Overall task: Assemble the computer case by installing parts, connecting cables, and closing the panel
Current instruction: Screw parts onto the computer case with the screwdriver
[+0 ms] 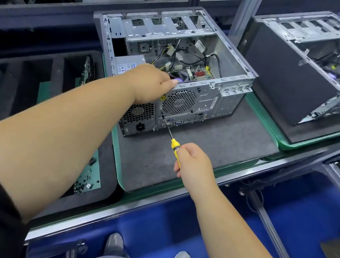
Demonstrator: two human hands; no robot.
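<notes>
Case: open computer case (192, 72) lies on a grey mat (215, 146), rear panel nearest.
Left hand (149, 82): fingers curled over the case's near top edge.
Right hand (194, 163): wrapped around a yellow screwdriver (175, 145), tip at the rear panel.

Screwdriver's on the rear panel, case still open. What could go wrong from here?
1. The screwdriver meets the case rear at a slant; the tip could slip off the screw and scratch the ports beside it.
2. The left hand grips the top rear edge, fingers over the open interior near the fan; a slip might knock the loose cables.
3. The right hand holds the handle far back, so control is probably weak.
</notes>
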